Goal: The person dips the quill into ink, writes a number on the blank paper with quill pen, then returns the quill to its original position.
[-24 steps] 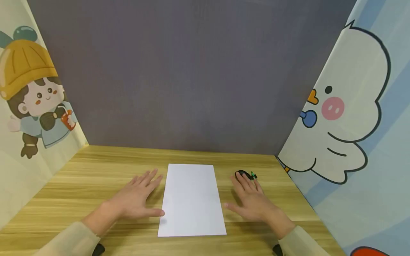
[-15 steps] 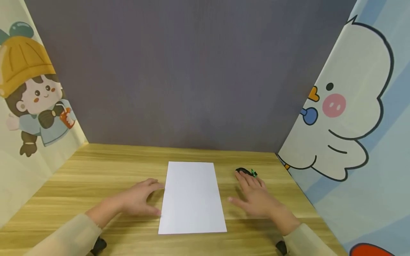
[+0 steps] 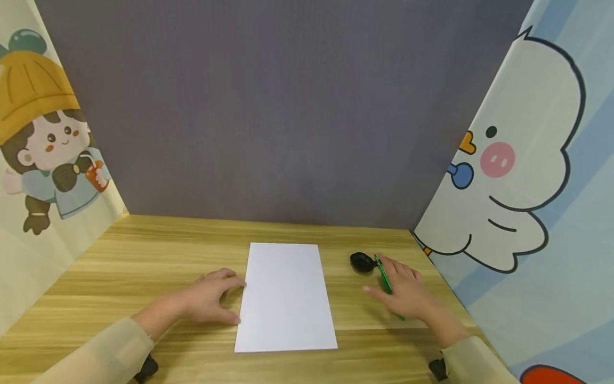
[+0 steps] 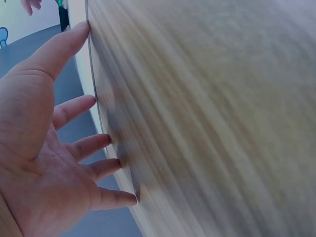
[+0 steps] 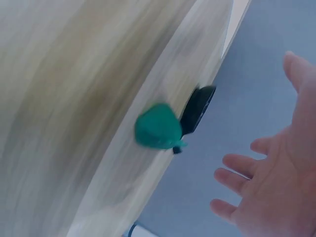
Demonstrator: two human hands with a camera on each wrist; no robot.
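Note:
A white sheet of paper [image 3: 287, 298] lies on the wooden table. My left hand [image 3: 208, 297] is at its left edge, thumb and index finger bent toward the paper. In the left wrist view the left hand [image 4: 44, 133] has its fingers spread, tips at the table surface. My right hand [image 3: 408, 293] hovers over a slim green stick [image 3: 385, 278], partly hiding it; whether it is a pen cannot be told. The right wrist view shows the right hand [image 5: 281, 168] apart from the stick's rounded green end [image 5: 158, 127]. A black oval object [image 3: 362, 262] lies beside the stick.
The wooden table [image 3: 182, 240] ends at a dark grey panel [image 3: 268, 117] at the back. Walls with cartoon prints stand on both sides: a figure in a yellow hat [image 3: 40, 85] at left, a white bird [image 3: 532, 106] at right.
My left hand has drawn its spread fingers in beside the paper's left edge. My right hand has moved right, from near the black object to above the green stick, which now shows more.

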